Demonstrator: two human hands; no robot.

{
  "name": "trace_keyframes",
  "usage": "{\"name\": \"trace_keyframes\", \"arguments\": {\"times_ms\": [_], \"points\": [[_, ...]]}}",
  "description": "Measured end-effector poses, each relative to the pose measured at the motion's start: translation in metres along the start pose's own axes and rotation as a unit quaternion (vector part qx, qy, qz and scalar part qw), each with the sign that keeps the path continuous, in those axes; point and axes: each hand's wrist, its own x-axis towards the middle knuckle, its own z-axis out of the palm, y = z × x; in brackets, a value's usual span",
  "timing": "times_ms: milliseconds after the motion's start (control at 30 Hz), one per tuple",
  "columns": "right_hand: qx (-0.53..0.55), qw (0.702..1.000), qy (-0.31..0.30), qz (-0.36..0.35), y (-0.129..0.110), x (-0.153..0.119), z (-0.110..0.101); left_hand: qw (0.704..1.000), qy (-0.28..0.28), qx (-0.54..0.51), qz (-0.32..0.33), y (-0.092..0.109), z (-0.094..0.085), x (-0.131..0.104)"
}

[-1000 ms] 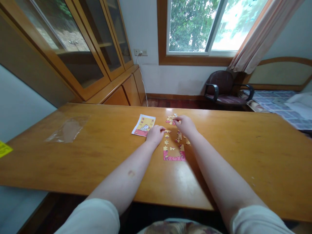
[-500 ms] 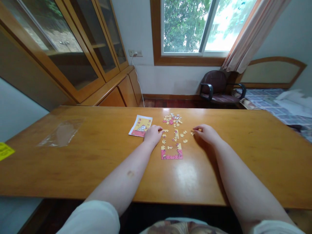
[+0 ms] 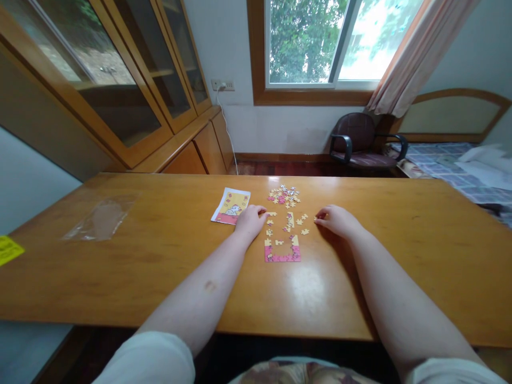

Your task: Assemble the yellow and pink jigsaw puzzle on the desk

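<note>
My right hand is closed in a pinch on a small yellow puzzle piece, right of the loose pieces. On the other side, my left hand is closed, its fingertips at the left end of a short yellow strip of puzzle pieces. Below lies a joined puzzle border, pink along the bottom with yellow at its sides. A vertical yellow strip and several single pieces lie between my hands. Beside my left hand is a picture sheet, its lower right corner partly covered.
A heap of loose puzzle pieces lies farther back on the wooden table. To the left are a clear plastic bag and a yellow label. A chair stands beyond the table, with a glass-fronted cabinet at the left.
My right fingers have closed over the small piece, which was more visible at their tips, and moved it slightly toward me. My left hand stays almost in place.
</note>
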Motion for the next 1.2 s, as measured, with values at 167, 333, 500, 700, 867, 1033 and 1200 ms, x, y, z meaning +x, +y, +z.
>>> {"name": "trace_keyframes", "arguments": {"times_ms": [167,333,500,700,867,1033,1200], "points": [[-0.005,1.0,-0.004,-0.002,0.0,0.001,0.001,1.0,0.0,-0.021,-0.005,-0.001,-0.001,0.0],[-0.015,0.999,0.02,-0.028,-0.014,-0.005,-0.003,0.999,0.007,-0.032,-0.011,0.0,0.0,0.0],[-0.013,0.996,0.033,-0.081,-0.039,-0.009,0.006,0.999,0.01,-0.034,-0.006,0.0,0.0,0.0],[-0.008,0.994,-0.004,-0.112,-0.044,-0.003,0.021,0.999,0.01,-0.037,-0.006,-0.001,0.0,0.0],[0.012,0.992,-0.012,-0.128,-0.039,-0.002,0.023,0.999,0.018,-0.044,-0.009,-0.002,0.0,0.0],[0.004,0.993,0.013,-0.113,-0.041,-0.005,0.017,0.995,0.024,-0.008,0.094,0.012,-0.005,-0.009],[-0.006,0.995,0.006,-0.096,-0.045,-0.005,0.017,0.97,-0.044,0.045,0.236,0.035,-0.003,-0.026]]}}
